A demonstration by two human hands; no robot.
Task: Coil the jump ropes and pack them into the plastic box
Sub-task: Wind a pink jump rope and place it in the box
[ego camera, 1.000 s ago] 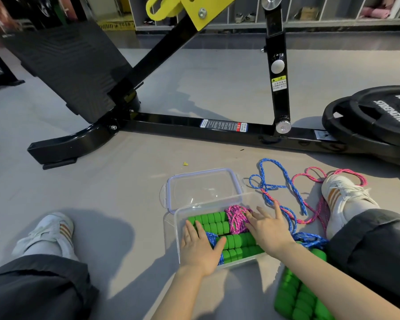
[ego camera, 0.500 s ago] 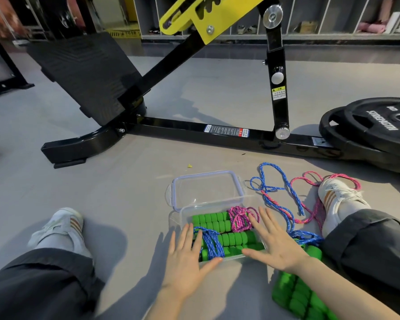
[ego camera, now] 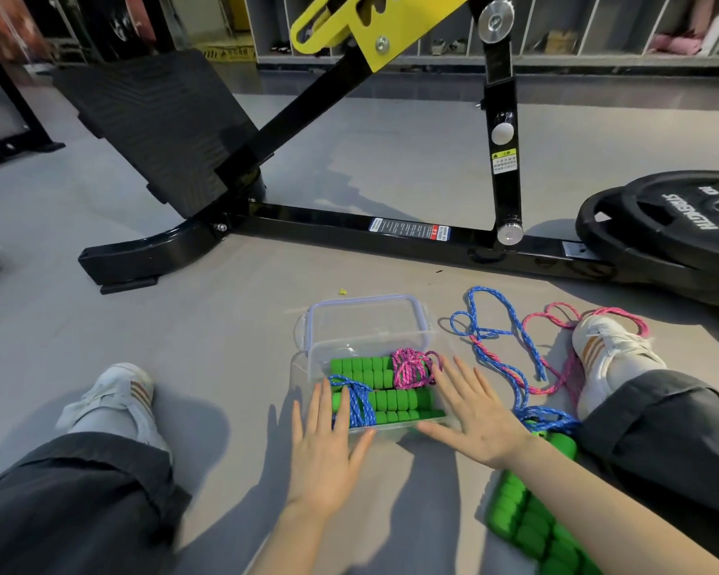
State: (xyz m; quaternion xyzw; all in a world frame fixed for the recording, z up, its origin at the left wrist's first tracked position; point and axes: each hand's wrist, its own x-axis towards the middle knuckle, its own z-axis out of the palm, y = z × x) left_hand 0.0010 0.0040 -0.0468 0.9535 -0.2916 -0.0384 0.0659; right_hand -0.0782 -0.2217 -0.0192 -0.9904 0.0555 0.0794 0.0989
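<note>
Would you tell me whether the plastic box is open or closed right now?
Open. The plastic box has no lid on; green handles and coiled ropes show uncovered inside.

coiled ropes (ego camera: 409,367) in box (ego camera: 312,359), loose ropes (ego camera: 511,346) to its rt

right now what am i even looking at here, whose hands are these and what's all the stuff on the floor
There is no robot here. A person sitting on a gym floor wears a camera on the head, so you look down at their own legs and hands. The left hand and right hand are spread open by a clear plastic box, holding nothing. Inside the box lie green handles with a pink rope bundle and a blue rope bundle. The lid lies behind it. More loose ropes and handles wait at the right, before a black weight machine.
</note>
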